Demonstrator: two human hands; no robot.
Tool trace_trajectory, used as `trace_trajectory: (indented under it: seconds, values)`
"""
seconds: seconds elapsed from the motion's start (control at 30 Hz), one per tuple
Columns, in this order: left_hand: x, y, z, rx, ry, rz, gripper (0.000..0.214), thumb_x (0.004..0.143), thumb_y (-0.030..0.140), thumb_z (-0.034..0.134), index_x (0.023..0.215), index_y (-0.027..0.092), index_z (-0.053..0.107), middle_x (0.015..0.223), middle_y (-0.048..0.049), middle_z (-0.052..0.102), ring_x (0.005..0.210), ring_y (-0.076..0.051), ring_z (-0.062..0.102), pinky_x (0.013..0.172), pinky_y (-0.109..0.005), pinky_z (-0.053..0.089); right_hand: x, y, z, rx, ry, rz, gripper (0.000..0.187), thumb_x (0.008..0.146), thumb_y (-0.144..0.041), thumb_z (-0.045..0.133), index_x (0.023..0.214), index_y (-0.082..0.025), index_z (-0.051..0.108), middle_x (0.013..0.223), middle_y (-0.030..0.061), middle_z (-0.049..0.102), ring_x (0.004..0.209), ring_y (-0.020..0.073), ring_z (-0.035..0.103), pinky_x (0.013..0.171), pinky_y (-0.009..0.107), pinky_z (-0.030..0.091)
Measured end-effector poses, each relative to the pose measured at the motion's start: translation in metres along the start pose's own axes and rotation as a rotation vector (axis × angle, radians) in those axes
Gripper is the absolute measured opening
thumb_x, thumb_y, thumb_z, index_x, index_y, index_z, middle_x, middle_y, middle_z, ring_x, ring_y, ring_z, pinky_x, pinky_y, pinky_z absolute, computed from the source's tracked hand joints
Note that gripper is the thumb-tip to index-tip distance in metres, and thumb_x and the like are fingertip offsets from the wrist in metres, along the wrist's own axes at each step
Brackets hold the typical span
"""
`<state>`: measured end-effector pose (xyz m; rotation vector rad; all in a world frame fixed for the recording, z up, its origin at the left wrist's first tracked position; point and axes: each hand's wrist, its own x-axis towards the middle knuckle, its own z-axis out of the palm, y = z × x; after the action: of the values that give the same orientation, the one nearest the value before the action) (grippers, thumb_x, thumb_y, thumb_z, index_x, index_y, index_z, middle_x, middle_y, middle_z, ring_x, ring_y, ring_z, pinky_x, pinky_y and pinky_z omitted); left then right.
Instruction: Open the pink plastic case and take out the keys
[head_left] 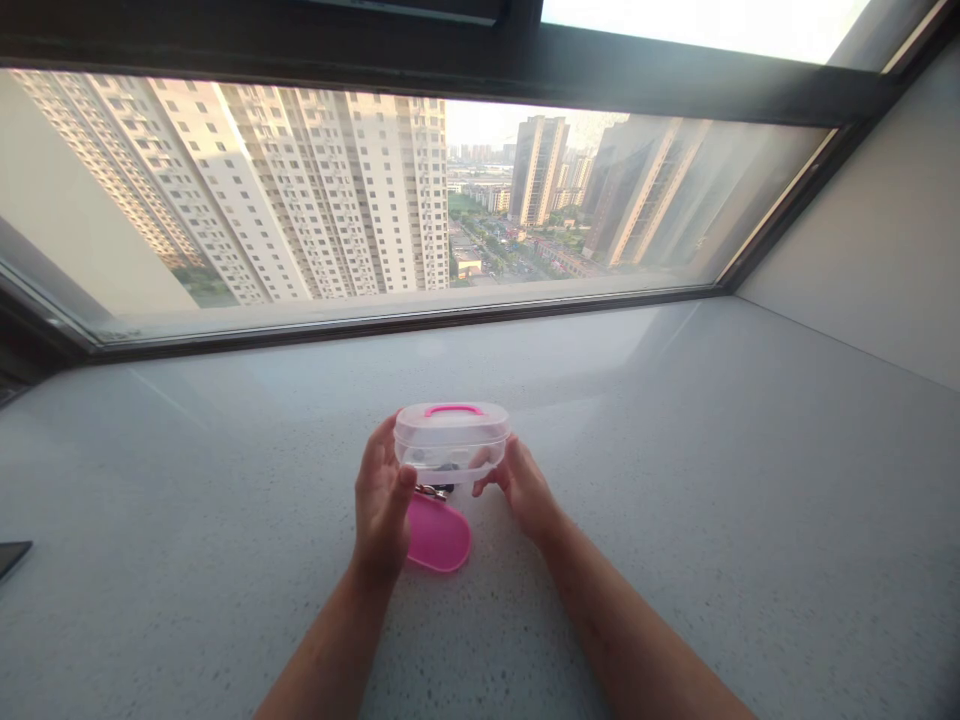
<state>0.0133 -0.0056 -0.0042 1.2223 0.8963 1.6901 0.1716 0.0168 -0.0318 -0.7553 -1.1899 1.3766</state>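
A clear plastic box (450, 432) with a rounded lid and a pink carry handle (454, 410) is held up between my two hands. My left hand (381, 500) grips its left end, thumb at the lower front edge. My right hand (525, 485) is closed on the right end, with fingers reaching underneath. Below the box, on the speckled white sill, lies a pink oval tray (439, 537), its left side partly behind my left hand. Small metal and dark items (435, 491) show at the tray's far edge, too small and covered to name.
The speckled sill (712, 500) runs up to a dark-framed window (420, 322), with tall buildings outside. A pale wall (877, 230) stands on the right. The corner of a dark flat object (13, 557) shows at the left edge.
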Motion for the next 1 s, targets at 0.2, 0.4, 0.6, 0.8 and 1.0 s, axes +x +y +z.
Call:
trace_trajectory:
  seconds: [0.2,0.4,0.6,0.8,1.0]
  values:
    - [0.002,-0.001,-0.001,0.075,0.061,-0.014,0.044,0.082,0.048,0.055,0.114,0.017,0.052,0.11,-0.0119,0.063,0.109,-0.029,0.056,0.092,-0.041,0.045,-0.001,0.004,-0.002,-0.17,-0.001,-0.082,0.062,0.086,-0.067,0.027,0.098,-0.018,0.064,0.096,0.0095,0.065,0.094,0.0248,0.06,0.084,0.038,0.047]
    - [0.003,0.001,0.0,0.062,0.096,-0.079,0.036,0.081,0.037,0.058,0.111,0.017,0.056,0.11,-0.0105,0.064,0.109,-0.028,0.057,0.093,-0.039,0.045,0.003,-0.003,0.004,-0.213,-0.012,-0.09,0.058,0.087,-0.064,0.032,0.115,-0.019,0.058,0.105,0.0095,0.065,0.104,0.0265,0.057,0.087,0.037,0.046]
    - [0.006,-0.002,-0.001,-0.014,0.151,-0.084,0.044,0.081,0.03,0.055,0.123,0.017,0.051,0.114,-0.0105,0.063,0.107,-0.027,0.058,0.093,-0.04,0.045,-0.002,-0.02,0.006,-0.298,-0.088,-0.136,0.051,0.084,-0.052,0.051,0.125,-0.021,0.051,0.113,0.0084,0.063,0.107,0.0266,0.056,0.091,0.039,0.043]
    - [0.006,-0.003,-0.002,0.086,0.2,-0.052,0.043,0.08,0.03,0.051,0.12,0.017,0.057,0.12,-0.0104,0.062,0.112,-0.029,0.056,0.096,-0.041,0.043,-0.002,-0.026,0.003,-0.553,-0.057,-0.229,0.042,0.076,-0.043,0.065,0.11,-0.019,0.061,0.107,0.0088,0.064,0.099,0.0252,0.056,0.083,0.036,0.044]
    - [0.011,-0.005,-0.009,0.203,0.237,-0.014,0.042,0.081,0.023,0.052,0.122,0.018,0.055,0.125,-0.0102,0.059,0.12,-0.025,0.051,0.104,-0.041,0.034,0.006,-0.011,-0.006,-0.542,0.18,-0.117,0.041,0.078,-0.045,0.062,0.107,-0.017,0.061,0.103,0.0103,0.065,0.088,0.0227,0.059,0.07,0.032,0.047]
